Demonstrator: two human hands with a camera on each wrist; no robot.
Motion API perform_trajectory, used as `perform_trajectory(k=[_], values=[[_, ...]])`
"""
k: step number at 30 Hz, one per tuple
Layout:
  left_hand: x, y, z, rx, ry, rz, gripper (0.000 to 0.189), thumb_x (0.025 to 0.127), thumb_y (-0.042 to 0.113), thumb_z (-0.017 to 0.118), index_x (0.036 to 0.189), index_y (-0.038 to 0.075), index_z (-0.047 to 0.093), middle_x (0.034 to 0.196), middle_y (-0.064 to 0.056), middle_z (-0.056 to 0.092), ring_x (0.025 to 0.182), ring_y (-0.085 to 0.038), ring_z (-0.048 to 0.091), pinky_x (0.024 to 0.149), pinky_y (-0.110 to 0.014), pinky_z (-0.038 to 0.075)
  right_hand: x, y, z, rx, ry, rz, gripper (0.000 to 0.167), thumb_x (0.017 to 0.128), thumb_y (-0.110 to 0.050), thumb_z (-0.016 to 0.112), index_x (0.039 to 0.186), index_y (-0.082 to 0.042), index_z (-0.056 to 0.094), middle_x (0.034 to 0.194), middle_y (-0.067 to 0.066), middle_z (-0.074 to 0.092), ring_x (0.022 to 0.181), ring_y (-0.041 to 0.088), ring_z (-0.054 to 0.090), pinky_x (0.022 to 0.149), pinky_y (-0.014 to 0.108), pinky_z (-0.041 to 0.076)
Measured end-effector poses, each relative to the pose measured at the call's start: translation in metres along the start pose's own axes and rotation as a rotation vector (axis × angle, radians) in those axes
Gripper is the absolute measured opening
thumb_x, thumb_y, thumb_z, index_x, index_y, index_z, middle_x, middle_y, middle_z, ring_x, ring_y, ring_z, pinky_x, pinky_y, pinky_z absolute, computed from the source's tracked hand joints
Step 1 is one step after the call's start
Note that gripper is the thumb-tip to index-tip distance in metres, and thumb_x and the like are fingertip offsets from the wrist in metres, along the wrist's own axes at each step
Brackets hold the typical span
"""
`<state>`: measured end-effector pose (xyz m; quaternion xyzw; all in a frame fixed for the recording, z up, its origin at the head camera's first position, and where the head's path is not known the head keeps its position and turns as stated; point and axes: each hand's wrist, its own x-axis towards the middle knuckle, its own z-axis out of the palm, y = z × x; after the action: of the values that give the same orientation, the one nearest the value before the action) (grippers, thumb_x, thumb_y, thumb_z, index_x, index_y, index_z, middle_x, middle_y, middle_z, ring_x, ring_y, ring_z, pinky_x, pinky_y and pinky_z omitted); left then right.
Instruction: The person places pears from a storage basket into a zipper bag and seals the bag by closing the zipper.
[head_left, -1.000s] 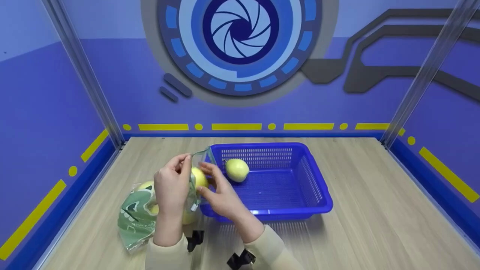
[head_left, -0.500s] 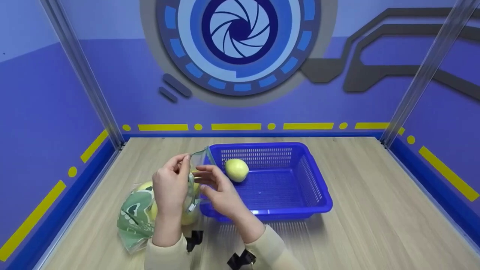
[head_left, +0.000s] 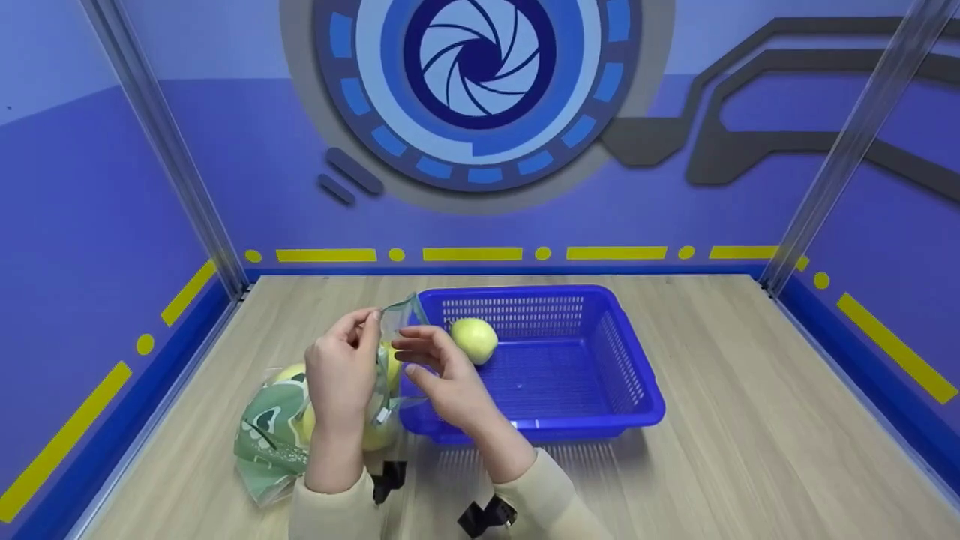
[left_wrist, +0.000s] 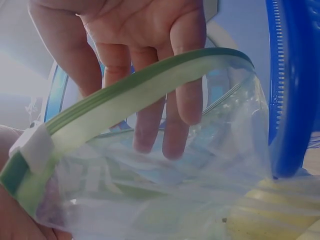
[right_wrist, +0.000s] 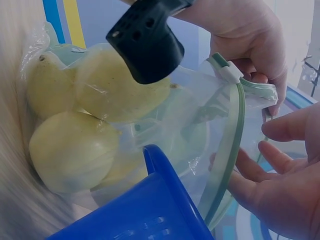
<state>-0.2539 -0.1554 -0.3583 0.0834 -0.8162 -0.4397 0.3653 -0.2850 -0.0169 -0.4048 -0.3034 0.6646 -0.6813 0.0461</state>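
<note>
My left hand pinches the rim of a clear zip bag with green print, near its white slider. Several pale yellow-green pears lie inside the bag on the table. At the bag's mouth is my right hand, fingers spread and bent a little, nothing held between them. In the left wrist view its fingertips dip past the green zip strip into the opening. One more pear rests in the blue basket, in its left part.
The basket stands right beside the bag, its left wall behind my right hand. Wood-grain table extends to the right. Blue panels with metal corner posts enclose the back and sides. Black camera mounts sit at both wrists.
My right fingers have come off a pear at the bag's mouth and drawn slightly to the right. That pear now shows less, lower inside the bag. My left hand has barely moved.
</note>
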Motion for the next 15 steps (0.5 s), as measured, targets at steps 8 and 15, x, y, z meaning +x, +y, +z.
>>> perform_trajectory(k=[8, 15], values=[[0.001, 0.002, 0.000, -0.008, -0.006, 0.001, 0.019, 0.100, 0.016, 0.068, 0.104, 0.002, 0.079, 0.062, -0.004, 0.054, 0.053, -0.010, 0.041, 0.049, -0.020, 0.030, 0.000, -0.004, -0.006, -0.031, 0.008, 0.006, 0.039, 0.101, 0.000, 0.052, 0.140, -0.001, 0.051, 0.141, 0.020, 0.059, 0.131, 0.037, 0.059, 0.109, 0.047, 0.050], [0.001, 0.002, 0.000, -0.013, -0.006, -0.017, 0.019, 0.100, 0.016, 0.068, 0.104, 0.003, 0.080, 0.064, -0.005, 0.057, 0.051, -0.005, 0.040, 0.048, -0.019, 0.030, 0.003, -0.007, -0.014, -0.011, 0.025, 0.030, 0.039, 0.102, -0.001, 0.054, 0.141, 0.001, 0.049, 0.143, 0.023, 0.057, 0.133, 0.040, 0.058, 0.108, 0.045, 0.051]])
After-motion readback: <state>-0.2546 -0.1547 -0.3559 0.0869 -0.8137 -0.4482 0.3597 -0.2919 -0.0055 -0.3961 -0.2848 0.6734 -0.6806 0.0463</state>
